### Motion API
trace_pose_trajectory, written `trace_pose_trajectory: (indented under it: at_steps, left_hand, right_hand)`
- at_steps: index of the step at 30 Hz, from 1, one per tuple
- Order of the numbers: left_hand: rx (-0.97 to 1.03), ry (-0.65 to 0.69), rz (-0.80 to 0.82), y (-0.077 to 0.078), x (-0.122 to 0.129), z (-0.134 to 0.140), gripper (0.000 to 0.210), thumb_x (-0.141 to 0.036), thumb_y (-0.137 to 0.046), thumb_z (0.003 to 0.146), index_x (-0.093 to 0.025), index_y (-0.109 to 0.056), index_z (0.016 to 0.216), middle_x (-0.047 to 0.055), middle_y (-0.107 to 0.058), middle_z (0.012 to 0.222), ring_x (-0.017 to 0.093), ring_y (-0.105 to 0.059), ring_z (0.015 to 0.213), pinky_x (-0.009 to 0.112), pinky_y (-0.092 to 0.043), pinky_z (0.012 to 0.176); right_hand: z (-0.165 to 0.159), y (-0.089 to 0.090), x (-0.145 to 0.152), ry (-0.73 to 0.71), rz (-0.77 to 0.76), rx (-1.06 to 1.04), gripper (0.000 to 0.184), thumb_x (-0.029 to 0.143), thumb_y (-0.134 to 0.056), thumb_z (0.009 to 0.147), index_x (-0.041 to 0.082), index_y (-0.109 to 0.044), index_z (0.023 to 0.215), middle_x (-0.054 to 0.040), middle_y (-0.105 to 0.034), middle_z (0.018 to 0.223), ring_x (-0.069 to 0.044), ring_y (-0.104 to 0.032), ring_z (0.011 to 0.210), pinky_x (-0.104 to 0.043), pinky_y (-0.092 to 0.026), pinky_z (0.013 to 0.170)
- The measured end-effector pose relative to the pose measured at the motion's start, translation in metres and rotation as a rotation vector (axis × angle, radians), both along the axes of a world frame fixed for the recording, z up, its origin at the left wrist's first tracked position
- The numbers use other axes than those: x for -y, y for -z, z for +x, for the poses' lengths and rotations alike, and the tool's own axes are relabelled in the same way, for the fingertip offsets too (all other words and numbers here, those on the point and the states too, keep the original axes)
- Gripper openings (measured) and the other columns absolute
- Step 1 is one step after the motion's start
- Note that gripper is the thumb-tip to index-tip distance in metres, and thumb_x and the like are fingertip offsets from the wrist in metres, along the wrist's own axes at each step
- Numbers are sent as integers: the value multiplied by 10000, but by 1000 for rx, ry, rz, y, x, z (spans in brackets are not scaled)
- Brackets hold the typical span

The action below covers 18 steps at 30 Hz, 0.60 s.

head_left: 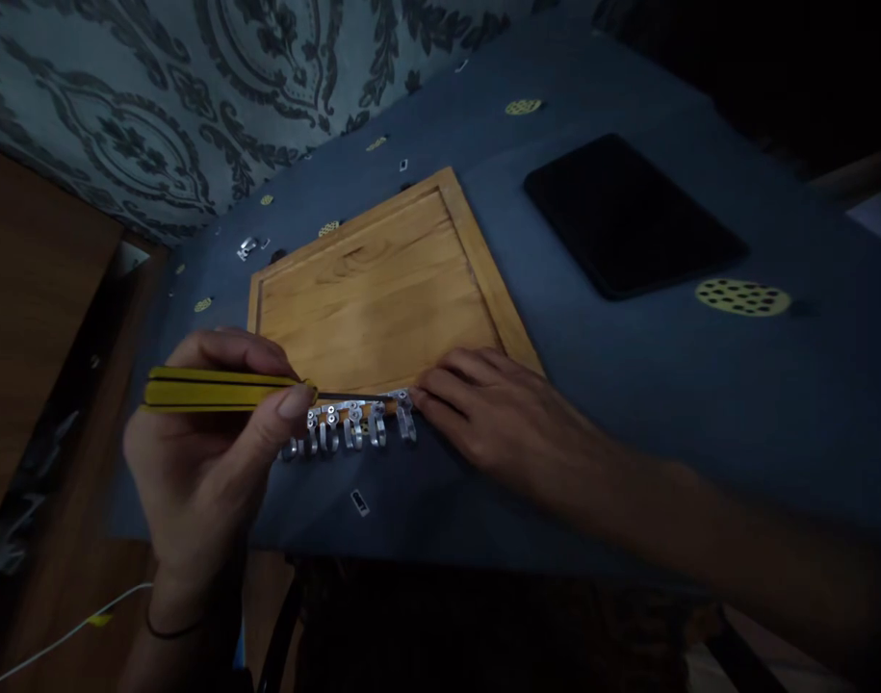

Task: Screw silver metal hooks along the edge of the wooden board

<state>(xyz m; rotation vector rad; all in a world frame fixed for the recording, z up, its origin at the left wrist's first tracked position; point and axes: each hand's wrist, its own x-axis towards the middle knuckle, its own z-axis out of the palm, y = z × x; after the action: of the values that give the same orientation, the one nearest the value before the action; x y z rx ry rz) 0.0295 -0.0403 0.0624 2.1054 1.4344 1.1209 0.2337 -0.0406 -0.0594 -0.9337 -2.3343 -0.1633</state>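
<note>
My left hand is closed around the yellow handle of a screwdriver, thumb and fingers pinching near its front. The thin shaft points right, its tip by the rightmost hook of a metal hook rail. That rail, with several curved silvery hooks, runs along the near edge of a wooden board with a raised border. On the board's near right part lies my right hand, fingers bent together and fingertips pressing at the rail's right end. Its thumb is hidden. The rail's left end is partly behind my left hand.
A dark flat tablet-like slab lies right of the board on the blue patterned tablecloth. Beyond the board's far left corner sits a small silvery metal piece. Patterned wallpaper borders the table at the back.
</note>
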Motion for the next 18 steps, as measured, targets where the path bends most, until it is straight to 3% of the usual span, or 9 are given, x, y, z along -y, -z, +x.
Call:
trace_pose_trajectory:
  at_steps: [7, 18]
  left_hand:
    - [90, 21, -95, 18, -2, 0, 160, -280, -798, 853, -252, -654, 916, 2, -629, 883, 150, -601, 701, 337, -469, 572]
    - [12, 4, -80, 20, -4, 2, 145, -289, -779, 873, -256, -641, 903, -12, -619, 871, 129, -582, 635, 331, -442, 520]
  right_hand:
    - [1, 0, 0, -24, 6, -2, 137, 58, -565, 927, 115, -681, 973, -96, -722, 978, -241, -555, 899, -368, -454, 764]
    - [1, -2, 0, -15, 14, -10, 192, 29, -523, 929, 106, -692, 982, -98, -723, 983, -238, -559, 903, -368, -481, 766]
